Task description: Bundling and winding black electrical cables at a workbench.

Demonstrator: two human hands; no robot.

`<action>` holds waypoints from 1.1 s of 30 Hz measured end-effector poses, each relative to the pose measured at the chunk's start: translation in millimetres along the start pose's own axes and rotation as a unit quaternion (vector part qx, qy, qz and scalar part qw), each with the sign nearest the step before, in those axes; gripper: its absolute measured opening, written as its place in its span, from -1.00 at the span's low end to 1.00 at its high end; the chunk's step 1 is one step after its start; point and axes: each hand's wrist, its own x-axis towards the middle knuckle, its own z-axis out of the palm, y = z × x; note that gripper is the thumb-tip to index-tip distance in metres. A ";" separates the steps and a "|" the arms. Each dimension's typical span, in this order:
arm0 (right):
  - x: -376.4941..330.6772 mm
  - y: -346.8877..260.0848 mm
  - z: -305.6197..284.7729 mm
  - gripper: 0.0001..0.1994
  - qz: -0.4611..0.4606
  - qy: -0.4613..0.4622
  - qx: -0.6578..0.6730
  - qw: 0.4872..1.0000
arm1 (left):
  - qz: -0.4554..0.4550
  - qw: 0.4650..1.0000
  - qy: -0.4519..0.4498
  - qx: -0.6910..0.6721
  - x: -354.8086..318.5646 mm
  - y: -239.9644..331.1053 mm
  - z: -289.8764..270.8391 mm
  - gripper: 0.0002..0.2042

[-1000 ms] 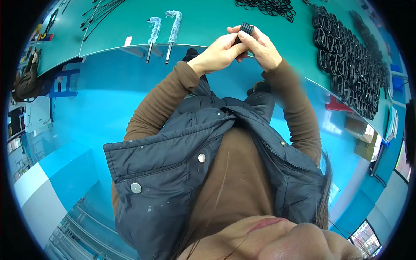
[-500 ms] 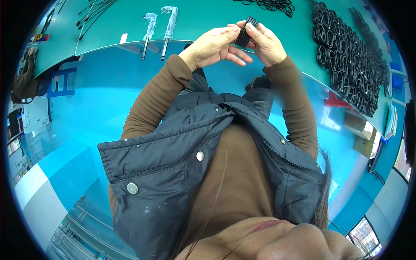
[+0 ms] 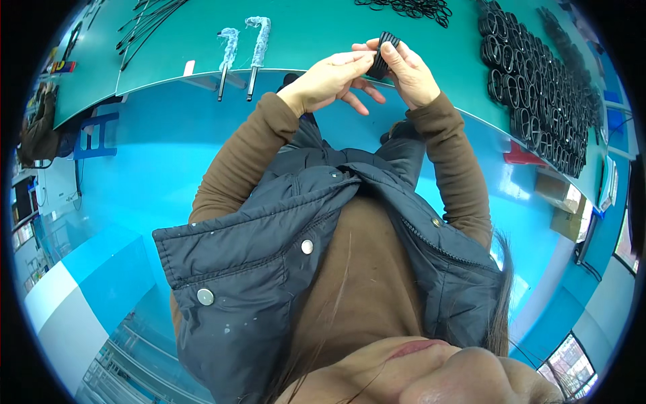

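- Small black ribbed coil of cable [image 3: 382, 52] held up between both hands, above the edge of the teal green worktable [image 3: 316, 37].
- Left hand [image 3: 328, 82]: thumb and fingertips pinch the coil's left side, other fingers loosely curled.
- Right hand [image 3: 410, 71]: fingers wrap and grip the coil's right side.
- 2 tools with white wrapped handles [image 3: 242, 46] lie on the table, left of the hands.
- Rows of black coiled bundles [image 3: 538, 87] lie on the table at right, well apart.

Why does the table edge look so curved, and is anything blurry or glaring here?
Head view: fisheye lens bends the green table's edge and leaves black corners; lighting is even, no harsh glare; the small black ribbed part between left hand and right hand stays fairly sharp.
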 end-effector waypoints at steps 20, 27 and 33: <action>-13.1 -18.6 6.6 -0.55 -0.018 0.114 0.051 0.992 | 0.246 0.920 0.255 0.166 27.0 -45.8 52.7 -0.65; -24.9 -6.5 -13.7 -0.66 -0.114 0.194 0.067 0.972 | 0.235 0.925 0.230 0.190 45.1 -44.6 72.0 -0.65; -94.3 -87.2 -124.0 -0.76 -0.114 0.315 -0.057 0.940 | 0.184 0.911 0.193 0.315 43.6 -43.4 63.3 -0.64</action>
